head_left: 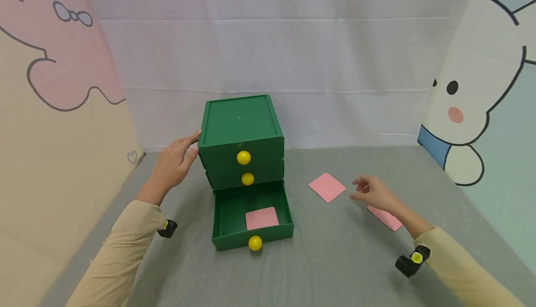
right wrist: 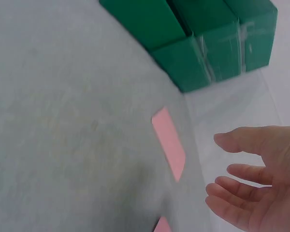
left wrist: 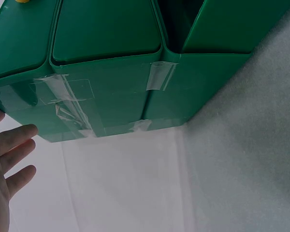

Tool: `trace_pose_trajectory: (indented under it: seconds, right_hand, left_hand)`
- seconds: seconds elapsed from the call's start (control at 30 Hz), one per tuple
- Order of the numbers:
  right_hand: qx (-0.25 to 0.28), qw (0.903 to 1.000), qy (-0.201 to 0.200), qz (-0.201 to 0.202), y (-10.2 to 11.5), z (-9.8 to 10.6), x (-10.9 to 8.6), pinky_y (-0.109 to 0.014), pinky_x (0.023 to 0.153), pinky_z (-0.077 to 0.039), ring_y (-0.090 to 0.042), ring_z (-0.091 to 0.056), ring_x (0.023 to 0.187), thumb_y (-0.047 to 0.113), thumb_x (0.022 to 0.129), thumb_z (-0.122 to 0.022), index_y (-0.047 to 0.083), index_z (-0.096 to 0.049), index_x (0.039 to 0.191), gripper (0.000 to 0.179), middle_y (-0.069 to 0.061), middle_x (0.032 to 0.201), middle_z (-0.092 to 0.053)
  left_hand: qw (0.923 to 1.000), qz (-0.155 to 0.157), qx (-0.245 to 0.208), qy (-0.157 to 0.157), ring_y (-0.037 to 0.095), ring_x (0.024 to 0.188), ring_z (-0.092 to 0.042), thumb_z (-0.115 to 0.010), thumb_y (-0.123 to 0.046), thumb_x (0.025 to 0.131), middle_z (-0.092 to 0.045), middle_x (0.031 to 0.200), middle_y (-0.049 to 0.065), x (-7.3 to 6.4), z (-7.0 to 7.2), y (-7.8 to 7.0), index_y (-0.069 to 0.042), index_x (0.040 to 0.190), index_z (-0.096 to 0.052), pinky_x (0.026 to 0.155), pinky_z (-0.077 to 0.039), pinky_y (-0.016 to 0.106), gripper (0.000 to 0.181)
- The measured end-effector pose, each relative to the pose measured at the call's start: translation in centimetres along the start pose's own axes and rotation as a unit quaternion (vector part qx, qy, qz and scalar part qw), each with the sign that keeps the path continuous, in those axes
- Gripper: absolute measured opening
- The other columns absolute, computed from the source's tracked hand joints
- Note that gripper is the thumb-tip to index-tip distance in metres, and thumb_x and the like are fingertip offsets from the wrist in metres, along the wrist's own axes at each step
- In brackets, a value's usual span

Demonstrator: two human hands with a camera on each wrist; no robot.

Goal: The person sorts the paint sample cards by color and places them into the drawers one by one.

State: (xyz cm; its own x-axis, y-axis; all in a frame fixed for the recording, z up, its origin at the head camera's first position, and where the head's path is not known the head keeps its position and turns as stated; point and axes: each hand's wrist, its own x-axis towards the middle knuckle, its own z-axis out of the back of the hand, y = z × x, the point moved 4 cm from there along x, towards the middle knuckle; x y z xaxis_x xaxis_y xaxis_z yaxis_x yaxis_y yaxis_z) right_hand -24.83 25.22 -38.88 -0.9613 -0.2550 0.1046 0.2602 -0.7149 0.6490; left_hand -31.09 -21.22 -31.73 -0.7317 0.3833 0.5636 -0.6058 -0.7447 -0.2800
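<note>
A green three-drawer cabinet (head_left: 240, 118) stands on the table, its bottom drawer (head_left: 228, 221) pulled out with a pink card (head_left: 262, 218) lying inside. My left hand (head_left: 172, 165) is at the cabinet's upper left side, fingertips right at its edge; the left wrist view shows those fingers (left wrist: 20, 154) fairly straight and spread. Over the table to the right hovers my right hand (head_left: 374, 193), thumb apart from loosely bent fingers, nothing between them. Just left of it lies a second pink card (head_left: 327, 187). A third card (head_left: 384, 217) lies below that hand, partly hidden by the wrist.
Yellow round knobs (head_left: 244, 157) stick out from the drawer fronts. Clear tape (left wrist: 70, 111) runs across the cabinet's side seams. Behind the grey table (head_left: 326, 270) hangs a white cloth (head_left: 293, 56), with cartoon-printed panels (head_left: 473, 79) on both sides.
</note>
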Motion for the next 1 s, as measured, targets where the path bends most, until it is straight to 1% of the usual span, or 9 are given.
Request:
trace_pose_trajectory:
  seconds: [0.1, 0.27, 0.47, 0.57, 0.7, 0.8, 1.0]
  right_hand:
    - [-0.014, 0.9997, -0.013, -0.017, -1.7, 0.7, -1.0, -0.039, 0.072, -0.049, -0.032, -0.057, 0.086, 0.013, 0.079, -0.069, -0.015, -0.052, 0.110, 0.044, -0.022, 0.093, -0.056]
    - [-0.043, 0.9966, -0.017, -0.068, -3.8, 1.5, -2.3, -0.048, 0.075, -0.048, -0.040, -0.053, 0.092, 0.019, 0.077, -0.070, -0.017, -0.048, 0.115, 0.057, -0.032, 0.104, -0.053]
    - [-0.087, 0.9907, -0.017, -0.103, -6.1, 2.1, -3.8, -0.050, 0.072, -0.047, -0.044, -0.050, 0.092, 0.022, 0.073, -0.074, -0.021, -0.045, 0.113, 0.066, -0.035, 0.102, -0.051]
    - [-0.107, 0.9851, -0.014, -0.134, -7.1, 2.3, -4.4, -0.049, 0.070, -0.048, -0.042, -0.051, 0.088, 0.025, 0.072, -0.075, -0.022, -0.044, 0.112, 0.069, -0.035, 0.099, -0.051]
    - [-0.132, 0.9749, 0.007, -0.179, -8.0, 2.6, -5.1, -0.048, 0.068, -0.048, -0.040, -0.053, 0.084, 0.033, 0.071, -0.075, -0.024, -0.045, 0.110, 0.075, -0.036, 0.097, -0.052]
    - [-0.149, 0.9703, 0.017, -0.190, -8.3, 2.6, -5.4, -0.048, 0.068, -0.048, -0.040, -0.054, 0.083, 0.038, 0.069, -0.075, -0.024, -0.049, 0.106, 0.076, -0.036, 0.097, -0.053]
    - [-0.174, 0.9679, 0.009, -0.182, -8.1, 2.3, -5.5, -0.045, 0.065, -0.048, -0.034, -0.053, 0.077, 0.038, 0.066, -0.077, -0.021, -0.053, 0.099, 0.072, -0.030, 0.090, -0.057]
  left_hand:
    - [1.0000, -0.001, 0.001, -0.003, 0.036, 0.117, -0.045, -0.038, -0.029, 0.098, -0.051, 0.127, 0.019, 0.0, 0.0, 0.0, -0.006, 0.139, -0.038, 0.089, -0.039, 0.055, 0.046]
    - [1.0000, -0.001, 0.001, -0.002, 0.036, 0.117, -0.045, -0.038, -0.029, 0.098, -0.051, 0.127, 0.019, 0.0, 0.0, 0.0, -0.006, 0.139, -0.038, 0.090, -0.039, 0.054, 0.046]
    - [1.0000, -0.007, 0.005, -0.005, 0.037, 0.115, -0.047, -0.038, -0.028, 0.098, -0.051, 0.127, 0.019, 0.1, 0.0, 0.0, -0.005, 0.138, -0.039, 0.088, -0.041, 0.054, 0.046]
    - [0.9999, -0.008, 0.003, -0.006, 0.037, 0.115, -0.047, -0.039, -0.028, 0.098, -0.052, 0.126, 0.019, 0.1, -0.1, 0.0, -0.005, 0.138, -0.039, 0.088, -0.040, 0.054, 0.046]
    - [1.0000, -0.007, 0.002, -0.004, 0.037, 0.115, -0.047, -0.038, -0.029, 0.098, -0.051, 0.127, 0.019, 0.0, -0.1, 0.1, -0.007, 0.139, -0.038, 0.088, -0.040, 0.055, 0.046]
    - [1.0000, -0.007, 0.001, -0.004, 0.036, 0.116, -0.046, -0.039, -0.029, 0.098, -0.051, 0.127, 0.019, 0.1, -0.2, 0.1, -0.008, 0.139, -0.037, 0.088, -0.040, 0.055, 0.046]
    - [1.0000, -0.007, -0.003, -0.004, 0.037, 0.116, -0.046, -0.039, -0.028, 0.098, -0.051, 0.127, 0.019, 0.0, -0.2, 0.2, -0.009, 0.140, -0.036, 0.088, -0.040, 0.055, 0.046]
